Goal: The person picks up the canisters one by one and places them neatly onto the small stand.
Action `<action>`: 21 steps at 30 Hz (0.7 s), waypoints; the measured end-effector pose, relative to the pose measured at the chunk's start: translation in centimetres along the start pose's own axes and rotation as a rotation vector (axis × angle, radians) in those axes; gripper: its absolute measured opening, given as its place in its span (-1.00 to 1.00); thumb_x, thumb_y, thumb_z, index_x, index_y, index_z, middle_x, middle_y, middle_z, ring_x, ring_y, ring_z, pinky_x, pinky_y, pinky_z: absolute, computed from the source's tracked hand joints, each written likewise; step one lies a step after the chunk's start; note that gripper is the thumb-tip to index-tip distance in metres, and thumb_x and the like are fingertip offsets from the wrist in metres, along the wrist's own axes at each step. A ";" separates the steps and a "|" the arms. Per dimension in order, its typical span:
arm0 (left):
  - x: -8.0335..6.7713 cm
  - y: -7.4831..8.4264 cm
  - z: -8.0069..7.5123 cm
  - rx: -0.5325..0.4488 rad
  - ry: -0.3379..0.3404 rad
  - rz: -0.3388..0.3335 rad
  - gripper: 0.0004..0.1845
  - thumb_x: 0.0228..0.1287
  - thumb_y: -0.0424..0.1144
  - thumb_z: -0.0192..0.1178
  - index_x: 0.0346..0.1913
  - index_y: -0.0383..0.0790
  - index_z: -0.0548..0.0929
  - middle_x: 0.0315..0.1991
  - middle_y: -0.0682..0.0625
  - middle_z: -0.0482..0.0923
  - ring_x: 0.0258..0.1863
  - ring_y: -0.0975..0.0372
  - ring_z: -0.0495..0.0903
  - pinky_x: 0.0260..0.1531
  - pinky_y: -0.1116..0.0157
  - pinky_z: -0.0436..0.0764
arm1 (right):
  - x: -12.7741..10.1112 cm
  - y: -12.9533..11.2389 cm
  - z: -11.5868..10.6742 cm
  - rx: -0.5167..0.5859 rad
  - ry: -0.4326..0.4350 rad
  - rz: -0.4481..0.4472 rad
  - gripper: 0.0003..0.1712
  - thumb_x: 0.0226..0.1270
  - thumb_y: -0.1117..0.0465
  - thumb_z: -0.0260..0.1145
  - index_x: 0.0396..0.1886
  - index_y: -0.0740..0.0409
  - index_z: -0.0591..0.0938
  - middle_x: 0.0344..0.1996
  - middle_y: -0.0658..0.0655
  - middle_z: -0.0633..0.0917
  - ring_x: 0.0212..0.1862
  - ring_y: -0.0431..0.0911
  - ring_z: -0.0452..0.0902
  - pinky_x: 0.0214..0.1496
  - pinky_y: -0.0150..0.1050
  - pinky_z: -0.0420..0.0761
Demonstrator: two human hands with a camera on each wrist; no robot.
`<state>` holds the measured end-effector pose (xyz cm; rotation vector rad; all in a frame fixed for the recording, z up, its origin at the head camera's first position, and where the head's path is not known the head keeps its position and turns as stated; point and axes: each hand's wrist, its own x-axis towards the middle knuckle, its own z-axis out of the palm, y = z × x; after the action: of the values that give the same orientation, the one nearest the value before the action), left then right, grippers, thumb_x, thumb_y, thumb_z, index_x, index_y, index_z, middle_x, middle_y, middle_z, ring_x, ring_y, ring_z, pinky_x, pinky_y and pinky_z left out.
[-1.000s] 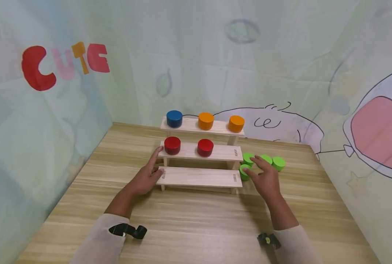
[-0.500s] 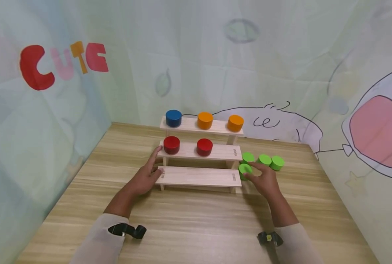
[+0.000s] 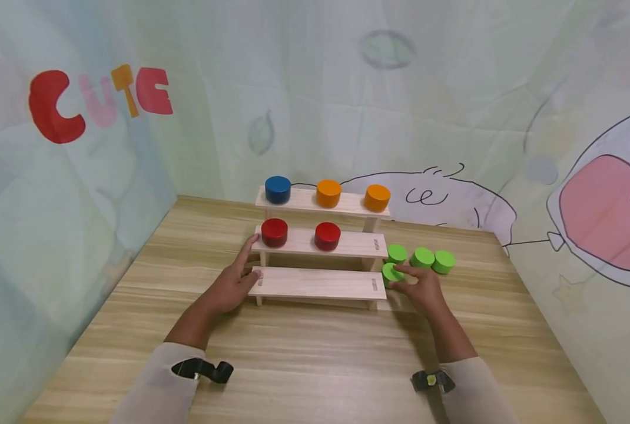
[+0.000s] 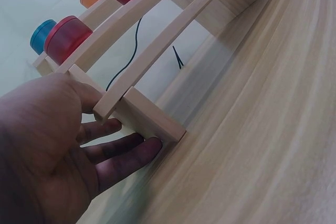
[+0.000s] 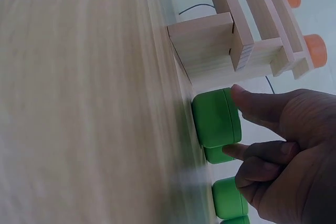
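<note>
A three-tier wooden stand sits on the table. On its top tier are a blue cylinder and two orange cylinders; two red cylinders stand on the middle tier. My left hand rests against the stand's left end, its thumb at the lowest tier and its fingers extended along the side panel. At the right end, my right hand pinches a green cylinder between thumb and index finger. That cylinder is still low beside the stand, and the right wrist view shows the other fingers curled.
Several more green cylinders stand on the wooden table right of the stand, behind my right hand. A printed cloth backdrop encloses the table's back and sides.
My right hand has come lower over the nearest green cylinder, and its thumb and index finger have closed on it. My left hand keeps its place on the stand.
</note>
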<state>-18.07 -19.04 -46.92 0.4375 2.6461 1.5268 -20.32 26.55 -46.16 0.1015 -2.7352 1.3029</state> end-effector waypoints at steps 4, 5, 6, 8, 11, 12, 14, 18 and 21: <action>0.0 0.0 0.0 0.004 -0.004 -0.001 -0.12 0.75 -0.25 0.01 0.81 0.27 -0.26 0.67 -0.47 0.21 0.52 -0.44 0.44 0.48 -0.40 0.43 | 0.0 0.1 0.3 -0.040 -0.018 -0.012 -0.52 0.25 0.36 0.65 0.17 0.37 0.80 0.16 0.50 0.77 0.34 0.38 0.64 0.43 0.26 0.61; -0.1 0.1 0.0 0.004 -0.005 -0.001 -0.12 0.75 -0.25 0.01 0.81 0.27 -0.26 0.66 -0.48 0.21 0.52 -0.44 0.44 0.48 -0.40 0.43 | -0.1 0.1 0.3 -0.059 -0.020 -0.019 -0.53 0.26 0.35 0.64 0.16 0.36 0.80 0.13 0.48 0.79 0.31 0.36 0.67 0.40 0.25 0.63; -0.1 0.1 0.0 0.005 -0.005 -0.004 -0.12 0.75 -0.25 0.01 0.81 0.27 -0.27 0.66 -0.48 0.21 0.52 -0.44 0.44 0.49 -0.40 0.43 | -0.1 0.0 0.3 -0.079 -0.024 -0.020 -0.55 0.27 0.34 0.63 0.16 0.35 0.81 0.12 0.47 0.80 0.29 0.36 0.68 0.37 0.25 0.64; -0.1 0.1 0.0 0.003 -0.005 -0.006 -0.12 0.75 -0.25 0.01 0.81 0.28 -0.27 0.66 -0.48 0.22 0.52 -0.45 0.44 0.48 -0.40 0.43 | -0.1 -0.1 0.3 -0.109 -0.029 -0.018 -0.56 0.31 0.32 0.62 0.17 0.31 0.81 0.13 0.45 0.80 0.29 0.35 0.69 0.34 0.25 0.66; -0.1 0.1 0.0 -0.001 -0.006 -0.007 -0.11 0.75 -0.25 0.01 0.81 0.29 -0.27 0.66 -0.48 0.22 0.52 -0.44 0.44 0.49 -0.39 0.44 | -0.1 -0.1 0.3 -0.131 -0.025 -0.023 -0.59 0.32 0.31 0.60 0.15 0.30 0.82 0.14 0.44 0.80 0.30 0.35 0.69 0.32 0.25 0.67; -0.1 0.1 0.0 -0.004 -0.005 -0.005 -0.11 0.75 -0.25 0.02 0.81 0.29 -0.26 0.66 -0.48 0.22 0.53 -0.44 0.44 0.49 -0.39 0.44 | -0.1 -0.1 0.3 -0.131 -0.022 -0.022 -0.60 0.33 0.31 0.60 0.15 0.29 0.82 0.15 0.43 0.80 0.31 0.36 0.68 0.34 0.25 0.66; -0.1 0.1 0.0 -0.005 -0.006 0.000 -0.11 0.75 -0.25 0.02 0.81 0.29 -0.26 0.65 -0.48 0.23 0.53 -0.44 0.43 0.48 -0.39 0.44 | -0.2 -0.1 0.3 -0.135 -0.016 -0.023 -0.61 0.33 0.31 0.60 0.14 0.28 0.83 0.15 0.43 0.80 0.33 0.36 0.68 0.35 0.25 0.66; 0.0 0.1 0.0 -0.008 -0.007 0.005 -0.11 0.75 -0.25 0.03 0.81 0.29 -0.25 0.64 -0.48 0.24 0.52 -0.44 0.45 0.48 -0.39 0.45 | -0.3 -0.1 0.5 -0.156 0.005 -0.026 -0.64 0.35 0.30 0.59 0.12 0.25 0.85 0.15 0.43 0.80 0.32 0.36 0.69 0.35 0.27 0.66; 0.0 0.0 -0.1 -0.008 -0.007 0.001 -0.11 0.75 -0.25 0.02 0.81 0.29 -0.25 0.64 -0.49 0.25 0.50 -0.44 0.47 0.47 -0.39 0.46 | -0.3 -0.2 0.6 -0.175 0.024 -0.036 -0.66 0.36 0.28 0.59 0.10 0.23 0.86 0.19 0.46 0.77 0.35 0.38 0.66 0.38 0.29 0.64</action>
<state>-18.12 -19.07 -46.86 0.4427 2.6342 1.5330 -20.01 25.91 -46.40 0.1177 -2.7978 1.0441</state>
